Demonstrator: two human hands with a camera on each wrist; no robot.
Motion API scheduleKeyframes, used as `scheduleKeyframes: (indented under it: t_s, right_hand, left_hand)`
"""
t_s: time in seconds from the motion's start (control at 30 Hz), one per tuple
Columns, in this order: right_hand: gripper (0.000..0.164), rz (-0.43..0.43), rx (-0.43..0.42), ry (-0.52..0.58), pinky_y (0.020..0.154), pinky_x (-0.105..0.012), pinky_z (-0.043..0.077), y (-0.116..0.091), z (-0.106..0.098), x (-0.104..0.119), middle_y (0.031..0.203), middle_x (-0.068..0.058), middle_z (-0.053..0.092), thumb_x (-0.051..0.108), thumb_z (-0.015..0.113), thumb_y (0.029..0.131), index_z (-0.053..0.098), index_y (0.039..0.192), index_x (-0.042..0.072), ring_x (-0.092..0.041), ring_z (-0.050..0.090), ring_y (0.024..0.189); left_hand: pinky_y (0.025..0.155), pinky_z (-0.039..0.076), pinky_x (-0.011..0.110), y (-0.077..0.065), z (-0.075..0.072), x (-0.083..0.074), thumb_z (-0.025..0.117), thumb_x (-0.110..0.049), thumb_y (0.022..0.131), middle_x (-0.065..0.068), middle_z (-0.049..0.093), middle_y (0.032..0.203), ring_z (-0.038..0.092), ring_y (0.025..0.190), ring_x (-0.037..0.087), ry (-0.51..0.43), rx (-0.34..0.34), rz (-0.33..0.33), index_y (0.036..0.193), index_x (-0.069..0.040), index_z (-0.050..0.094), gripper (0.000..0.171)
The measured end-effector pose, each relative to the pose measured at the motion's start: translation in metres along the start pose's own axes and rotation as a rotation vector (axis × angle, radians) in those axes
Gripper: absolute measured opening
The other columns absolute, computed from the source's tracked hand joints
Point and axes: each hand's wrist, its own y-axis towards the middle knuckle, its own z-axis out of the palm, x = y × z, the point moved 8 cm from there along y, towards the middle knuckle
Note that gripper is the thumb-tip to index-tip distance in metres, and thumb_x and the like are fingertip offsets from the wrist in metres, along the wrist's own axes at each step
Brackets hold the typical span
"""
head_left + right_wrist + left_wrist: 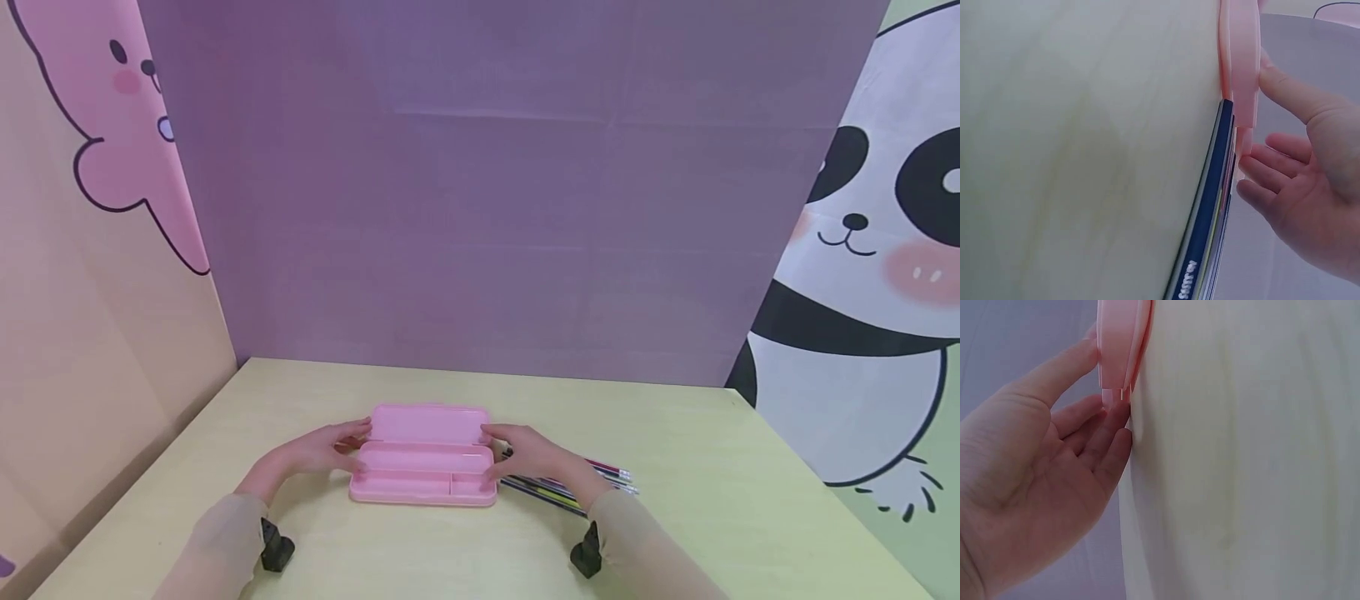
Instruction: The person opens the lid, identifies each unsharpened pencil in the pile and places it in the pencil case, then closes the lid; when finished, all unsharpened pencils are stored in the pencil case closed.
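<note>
A pink plastic pencil case (429, 425) lies opened flat on the table, its lid folded back away from me. The near tray (405, 485) has a small divider toward its right end, and nothing lies in it. My left hand (321, 447) grips the case's left end, thumb at the tray and fingers at the lid's edge. On the opposite end my right hand (531, 454) holds it the same way. Several pencils (1200, 231) lie beside the right end, passing partly beneath my right hand and wrist.
The pale wooden table (315, 542) runs back to a purple panel (480, 208). Curtains with a pink cartoon figure (97, 83) and a panda (847, 392) hang at the sides. Black wrist cameras (277, 546) sit on both sleeves.
</note>
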Motion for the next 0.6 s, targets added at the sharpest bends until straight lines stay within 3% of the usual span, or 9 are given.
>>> scheduleKeyframes:
  t_s: [0.6]
  right_hand:
    - [0.049,-0.123,-0.183,-0.019,0.1,-0.047,0.044,-0.018,-0.036,-0.002,0.129,-0.015,0.057,0.021,0.065,0.088,0.052,0.131,0.0,-0.033,0.051,0.122]
  left_hand:
    - [0.106,0.035,0.053,0.003,0.001,0.002,0.071,-0.025,0.083,0.023,0.036,0.145,0.041,0.127,0.041,-0.008,-0.005,-0.005,0.145,0.003,0.026,0.082]
